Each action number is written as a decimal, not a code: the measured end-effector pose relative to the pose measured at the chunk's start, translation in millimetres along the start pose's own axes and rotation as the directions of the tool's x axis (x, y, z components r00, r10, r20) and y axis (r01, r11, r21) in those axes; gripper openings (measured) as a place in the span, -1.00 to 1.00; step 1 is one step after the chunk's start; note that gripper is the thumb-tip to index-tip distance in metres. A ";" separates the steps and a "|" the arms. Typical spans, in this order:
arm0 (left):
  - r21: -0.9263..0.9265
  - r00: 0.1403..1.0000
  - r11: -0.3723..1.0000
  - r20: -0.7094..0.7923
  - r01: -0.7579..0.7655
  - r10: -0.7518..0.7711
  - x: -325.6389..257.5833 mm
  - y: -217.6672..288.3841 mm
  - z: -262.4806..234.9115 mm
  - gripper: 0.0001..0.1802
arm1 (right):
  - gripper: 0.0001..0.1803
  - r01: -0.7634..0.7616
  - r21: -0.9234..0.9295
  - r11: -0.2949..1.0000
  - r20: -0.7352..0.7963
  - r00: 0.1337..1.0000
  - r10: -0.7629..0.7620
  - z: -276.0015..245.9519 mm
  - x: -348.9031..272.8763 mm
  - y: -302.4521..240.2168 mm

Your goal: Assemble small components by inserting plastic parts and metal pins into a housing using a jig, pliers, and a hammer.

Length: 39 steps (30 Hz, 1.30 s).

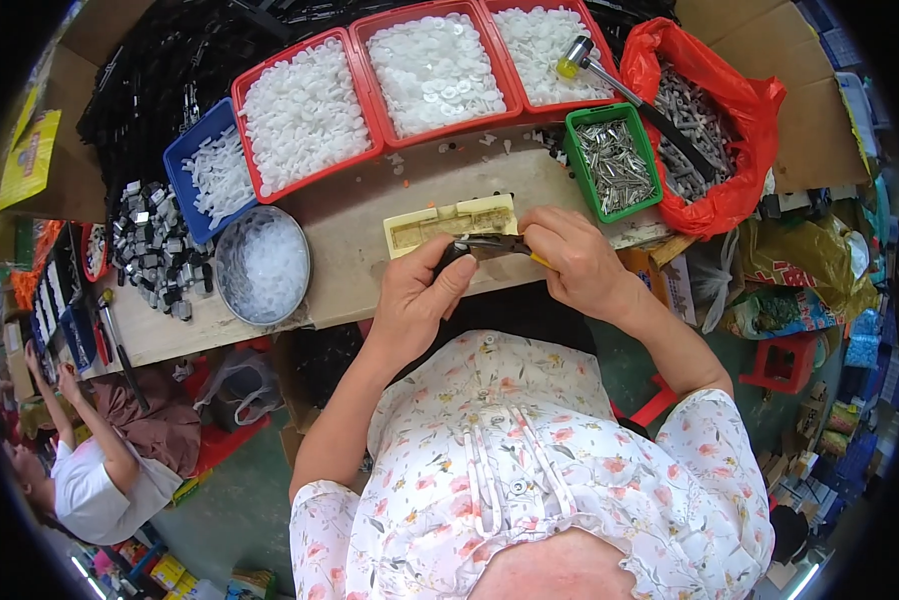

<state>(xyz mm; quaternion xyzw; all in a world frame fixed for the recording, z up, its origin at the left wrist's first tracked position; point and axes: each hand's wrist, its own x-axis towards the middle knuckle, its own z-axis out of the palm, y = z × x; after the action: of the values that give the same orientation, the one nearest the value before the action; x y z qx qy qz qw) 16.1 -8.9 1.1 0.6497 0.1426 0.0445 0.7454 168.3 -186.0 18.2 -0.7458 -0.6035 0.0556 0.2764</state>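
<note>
Lying almost level across the head view, the dark slim part (490,245) runs left to right between the two hands, its long axis roughly along the table's (350,215) front edge; a thin yellow tip pokes out at its right end, just under the right hand. It sits at the near edge of the table, right in front of a small tan block (450,222) with pale patches.

Left hand (420,300) now: forearm rising from the lower edge, wrist bent slightly, thumb pointing up and to the right. Its grip is closed on the left end of the dark part, thumb on top, the other fingers curled beneath.

Right hand (575,262): forearm coming in from the right at a slant, back of the hand up, knuckles toward the left. Fingers are bunched tight and pinched onto the right end of the same part, so both hands hold it at once.

Round about: three red trays (238,100) of white plastic pieces along the far side, a blue bin (178,165) of white pieces to the left, a round metal bowl (222,265) of clear bits near the left hand, a green bin (582,125) of metal pins beyond the right hand, and a hammer (625,90) lying over a red bag (745,110). Another person (100,470) sits low at the left.
</note>
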 end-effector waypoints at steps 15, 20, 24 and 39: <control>-0.697 0.758 0.493 0.643 0.521 0.107 -16.7 -13.9 -28.2 -0.54 | -0.73 0.110 0.213 0.971 0.011 0.993 -0.115 10.4 9.6 -17.4; -0.328 0.966 0.913 0.176 0.241 -0.191 -42.3 1.6 -43.3 -0.62 | -0.76 0.120 0.062 0.991 -0.066 0.991 -0.116 4.8 27.0 -8.7; 0.249 0.938 0.908 -0.005 0.337 -0.347 -92.0 -27.7 -82.8 -0.69 | -0.79 -0.006 -0.064 0.998 -0.167 0.986 -0.005 -5.1 24.7 21.3; 0.852 0.902 0.487 -0.045 -0.189 0.429 45.1 75.7 -150.9 -0.81 | -0.74 -0.233 -0.436 0.869 -0.008 0.967 0.255 15.7 31.9 44.6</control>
<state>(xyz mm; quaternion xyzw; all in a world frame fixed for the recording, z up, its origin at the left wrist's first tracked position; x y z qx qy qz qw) 27.4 158.1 51.0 0.9268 0.1193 0.1878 0.3026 209.1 -156.1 -8.4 -0.8571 -0.5084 -0.0268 0.0790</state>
